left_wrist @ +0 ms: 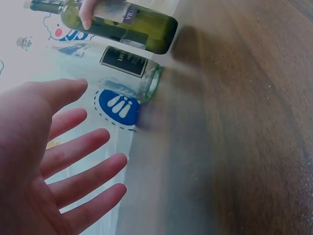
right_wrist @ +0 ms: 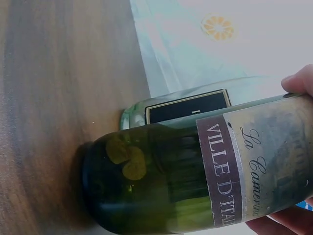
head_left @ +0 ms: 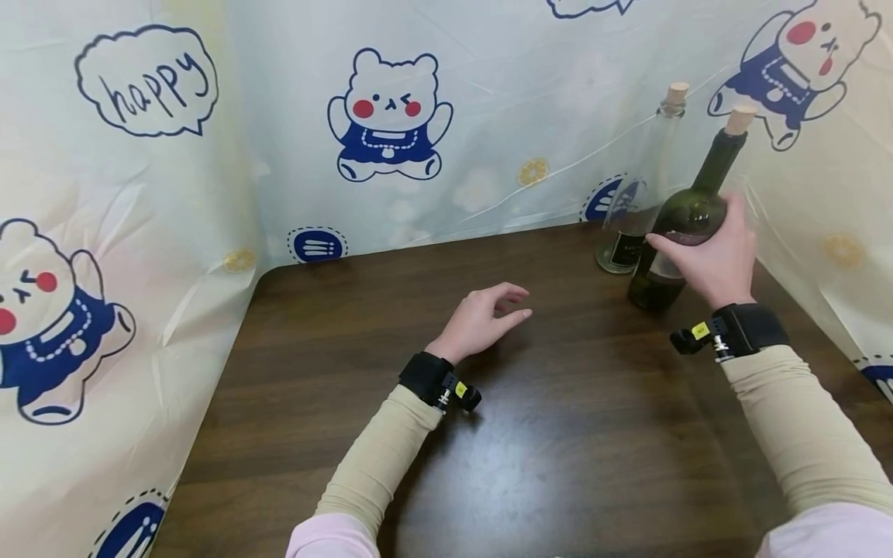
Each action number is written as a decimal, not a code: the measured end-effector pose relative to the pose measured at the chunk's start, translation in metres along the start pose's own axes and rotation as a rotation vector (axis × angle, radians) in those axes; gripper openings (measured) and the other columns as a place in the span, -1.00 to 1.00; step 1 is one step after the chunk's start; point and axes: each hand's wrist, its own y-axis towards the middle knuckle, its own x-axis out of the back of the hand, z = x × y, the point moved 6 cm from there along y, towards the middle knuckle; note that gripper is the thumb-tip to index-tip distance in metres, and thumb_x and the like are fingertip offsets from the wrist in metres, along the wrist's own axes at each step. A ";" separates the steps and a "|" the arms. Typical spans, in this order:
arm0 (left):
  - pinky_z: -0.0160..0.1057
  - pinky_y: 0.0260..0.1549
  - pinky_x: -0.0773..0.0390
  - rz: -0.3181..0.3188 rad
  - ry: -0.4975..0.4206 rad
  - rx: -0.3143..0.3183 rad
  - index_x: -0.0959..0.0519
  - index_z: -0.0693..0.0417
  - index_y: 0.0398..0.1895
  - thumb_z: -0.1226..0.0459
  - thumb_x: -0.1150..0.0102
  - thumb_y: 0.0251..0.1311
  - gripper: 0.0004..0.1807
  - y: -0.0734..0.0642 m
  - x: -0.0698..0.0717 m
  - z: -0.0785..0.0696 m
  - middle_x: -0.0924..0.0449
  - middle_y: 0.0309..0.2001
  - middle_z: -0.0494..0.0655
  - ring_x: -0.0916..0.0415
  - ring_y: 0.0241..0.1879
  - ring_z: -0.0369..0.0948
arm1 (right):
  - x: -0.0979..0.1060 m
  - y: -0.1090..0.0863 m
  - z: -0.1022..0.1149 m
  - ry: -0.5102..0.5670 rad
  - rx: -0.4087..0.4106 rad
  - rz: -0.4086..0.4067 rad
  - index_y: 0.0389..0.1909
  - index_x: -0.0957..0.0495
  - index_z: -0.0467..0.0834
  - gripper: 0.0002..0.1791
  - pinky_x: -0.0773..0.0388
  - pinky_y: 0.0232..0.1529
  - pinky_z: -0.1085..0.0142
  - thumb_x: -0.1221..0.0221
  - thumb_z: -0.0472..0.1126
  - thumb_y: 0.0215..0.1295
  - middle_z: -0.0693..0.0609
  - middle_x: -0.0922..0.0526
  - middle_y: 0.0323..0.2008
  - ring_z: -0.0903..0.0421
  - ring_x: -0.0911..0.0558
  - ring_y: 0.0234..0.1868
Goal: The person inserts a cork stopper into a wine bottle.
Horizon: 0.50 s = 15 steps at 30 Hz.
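My right hand point(head_left: 725, 252) grips a green wine bottle point(head_left: 691, 211) round its upper body, thumb on the near side. The bottle leans, its corked neck toward the upper right; whether its base touches the table I cannot tell. A pale label reading "Ville d'Ital..." faces the right wrist view, where two yellowish patches show in the lower glass. Just behind stands a clear glass bottle point(left_wrist: 83, 61) with a black label and a cork, partly covered by the green one. Holding nothing, my left hand point(head_left: 481, 322) is over the middle of the table, fingers loosely bent and apart.
The dark wooden table point(head_left: 314, 372) ends at a printed cloth point(head_left: 279, 116) with bears and speech bubbles, hanging behind and at both sides. Both bottles stand near the back right, close to that cloth. A black strap with a small camera point(head_left: 467, 395) sits on each wrist.
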 end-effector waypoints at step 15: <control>-0.04 0.31 -0.46 -0.138 0.090 0.035 -0.52 -0.05 0.37 -0.13 -0.13 0.38 -0.40 0.004 0.045 0.004 -0.59 0.31 -0.10 -0.47 0.33 -0.14 | 0.005 -0.015 0.010 0.016 0.004 -0.079 0.62 0.09 0.11 0.32 -0.07 0.55 0.02 -0.47 0.31 -0.08 -0.07 -0.17 0.59 0.00 -0.16 0.56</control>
